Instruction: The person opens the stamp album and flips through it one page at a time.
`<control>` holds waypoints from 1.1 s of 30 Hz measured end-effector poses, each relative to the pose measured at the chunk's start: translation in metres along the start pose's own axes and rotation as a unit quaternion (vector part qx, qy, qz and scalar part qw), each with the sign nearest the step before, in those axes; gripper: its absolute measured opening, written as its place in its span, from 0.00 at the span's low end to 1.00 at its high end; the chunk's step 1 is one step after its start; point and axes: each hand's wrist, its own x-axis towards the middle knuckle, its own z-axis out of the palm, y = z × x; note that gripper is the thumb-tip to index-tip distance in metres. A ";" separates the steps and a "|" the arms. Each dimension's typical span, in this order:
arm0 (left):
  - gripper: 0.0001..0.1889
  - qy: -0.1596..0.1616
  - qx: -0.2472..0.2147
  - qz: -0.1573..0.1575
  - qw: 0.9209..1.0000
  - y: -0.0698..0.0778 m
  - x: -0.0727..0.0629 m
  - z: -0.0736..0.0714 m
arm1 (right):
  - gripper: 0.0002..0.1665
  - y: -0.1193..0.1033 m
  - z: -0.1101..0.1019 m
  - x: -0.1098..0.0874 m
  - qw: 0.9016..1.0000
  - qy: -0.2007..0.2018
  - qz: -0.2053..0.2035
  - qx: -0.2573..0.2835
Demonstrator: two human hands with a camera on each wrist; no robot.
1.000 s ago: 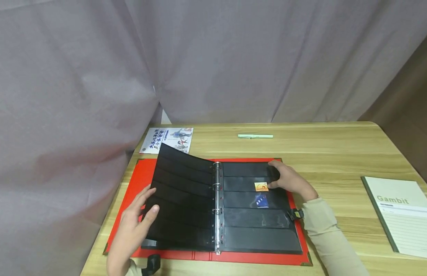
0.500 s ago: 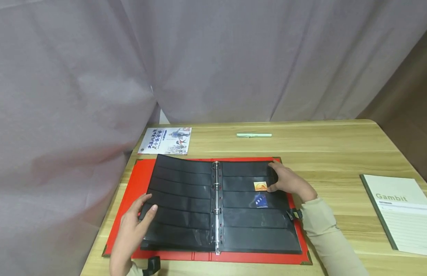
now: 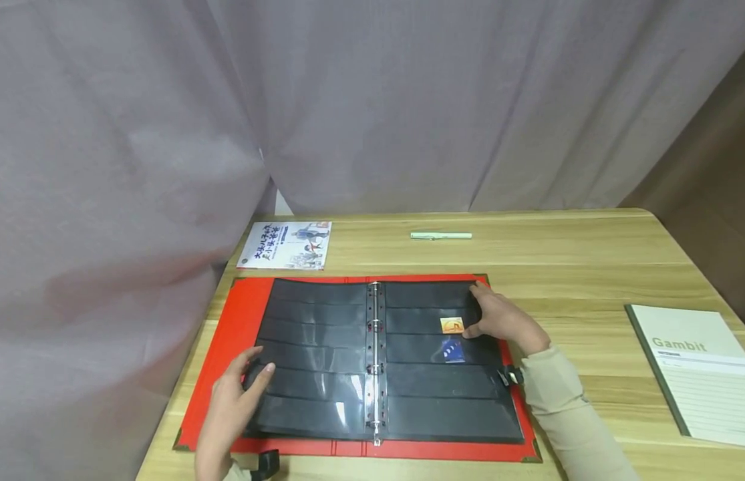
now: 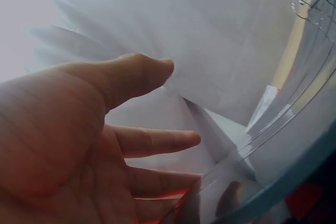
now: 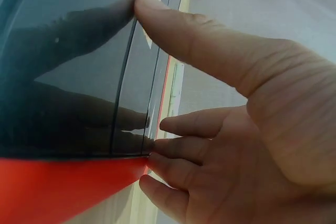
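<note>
A red ring binder (image 3: 230,341) lies spread on the table, with black pocket pages held by metal rings (image 3: 375,367). On the right page (image 3: 450,417) sit a small orange stamp (image 3: 451,325) and, just below it, a blue stamp (image 3: 453,351); the pockets of the left page (image 3: 312,334) look bare. My left hand (image 3: 230,394) is at the left page's outer edge, thumb and fingers spread apart. My right hand (image 3: 504,321) rests at the upper right edge of the right page. In the right wrist view its thumb (image 5: 194,38) touches the page near the orange stamp, fingers extended.
A booklet (image 3: 284,246) with blue Chinese lettering lies behind the binder at the left. A pale green pen (image 3: 441,235) lies at the back. On the right is a "Gambit" notepad (image 3: 697,374). Grey cloth (image 3: 372,107) hangs behind the table.
The left page has come down from a raised slant to lie nearly flat on the left side. My left hand has moved slightly lower with it. The right hand stays in place.
</note>
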 end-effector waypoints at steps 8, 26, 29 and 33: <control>0.29 0.002 0.021 0.010 1.000 -0.009 0.001 0.007 | 0.63 0.000 0.000 0.001 1.000 0.016 0.016 -0.002; 0.35 -0.040 0.079 -0.001 0.996 -0.019 0.008 0.022 | 0.67 -0.003 -0.004 0.007 0.998 0.016 0.029 -0.045; 0.36 -0.043 0.099 -0.005 0.994 -0.017 0.008 0.025 | 0.67 -0.004 -0.005 0.009 0.998 0.015 0.030 -0.049; 0.38 -0.050 0.110 -0.023 0.992 -0.015 0.006 0.026 | 0.67 -0.007 -0.007 0.010 0.998 0.011 0.025 -0.065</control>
